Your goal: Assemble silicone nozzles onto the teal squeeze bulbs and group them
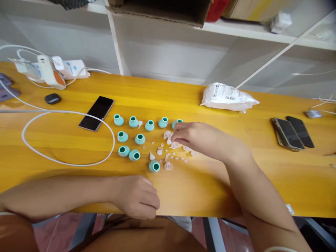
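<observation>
Several small teal cup-shaped caps (133,121) stand in rows on the yellow table (236,168); one teal cap (154,166) sits apart, nearest me. A scatter of tiny pale pink pieces (168,154) lies to their right. My right hand (199,138) reaches into that scatter, its fingertips pinched down on the pink pieces near another teal cap (176,123); whether it holds one I cannot tell. My left hand (138,196) rests at the table's near edge with fingers curled, nothing visible in it.
A black phone (96,112) lies left of the caps inside a loop of white cable (68,161). A white plastic bag (228,97) sits behind. Two more phones (291,132) lie at right. Chargers (49,71) and a dark earbud case (52,99) are far left.
</observation>
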A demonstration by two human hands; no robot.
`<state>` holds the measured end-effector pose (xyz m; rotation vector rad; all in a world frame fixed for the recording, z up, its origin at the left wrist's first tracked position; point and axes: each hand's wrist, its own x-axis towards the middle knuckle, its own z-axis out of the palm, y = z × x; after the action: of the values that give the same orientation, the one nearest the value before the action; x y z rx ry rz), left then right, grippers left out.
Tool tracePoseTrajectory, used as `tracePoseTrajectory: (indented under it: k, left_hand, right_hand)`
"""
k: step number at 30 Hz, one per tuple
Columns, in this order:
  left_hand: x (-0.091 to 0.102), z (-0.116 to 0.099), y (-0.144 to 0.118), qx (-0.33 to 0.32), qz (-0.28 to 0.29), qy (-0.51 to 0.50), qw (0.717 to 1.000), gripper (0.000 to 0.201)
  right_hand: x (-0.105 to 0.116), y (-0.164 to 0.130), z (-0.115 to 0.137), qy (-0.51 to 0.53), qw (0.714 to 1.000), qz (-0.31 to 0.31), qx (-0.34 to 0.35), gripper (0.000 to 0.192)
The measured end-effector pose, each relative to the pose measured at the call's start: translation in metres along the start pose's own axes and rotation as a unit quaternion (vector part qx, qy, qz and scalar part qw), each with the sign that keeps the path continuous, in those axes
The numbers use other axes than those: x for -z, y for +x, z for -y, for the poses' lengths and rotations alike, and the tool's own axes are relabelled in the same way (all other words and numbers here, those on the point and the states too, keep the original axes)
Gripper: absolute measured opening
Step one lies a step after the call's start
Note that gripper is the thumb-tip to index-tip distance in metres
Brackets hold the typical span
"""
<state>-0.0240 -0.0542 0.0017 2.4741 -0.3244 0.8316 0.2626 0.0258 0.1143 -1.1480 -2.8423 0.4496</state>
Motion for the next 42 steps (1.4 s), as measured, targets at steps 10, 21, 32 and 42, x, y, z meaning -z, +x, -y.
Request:
tracePoseTrajectory:
  k: [10, 21, 32, 42]
  left_hand:
    - [0.0, 0.005, -0.006, 0.067, 0.01, -0.087, 0.994, 0.028]
    - [0.003, 0.004, -0.004, 0.08, 0.011, -0.093, 0.992, 0.031]
    - [0.004, 0.004, -0.002, 0.085, 0.017, -0.078, 0.993, 0.031]
    - [0.002, 0.004, -0.004, 0.091, 0.022, -0.077, 0.993, 0.03]
  right_hand:
    - [-0.018, 0.022, 0.026, -0.194, 0.973, 0.122, -0.016, 0.021]
    - [-0.032, 0.026, 0.04, -0.24, 0.951, 0.161, -0.11, 0.03]
    - [-0.026, 0.03, 0.048, -0.237, 0.944, 0.193, -0.121, 0.039]
    - [-0.033, 0.027, 0.045, -0.248, 0.96, 0.123, -0.048, 0.025]
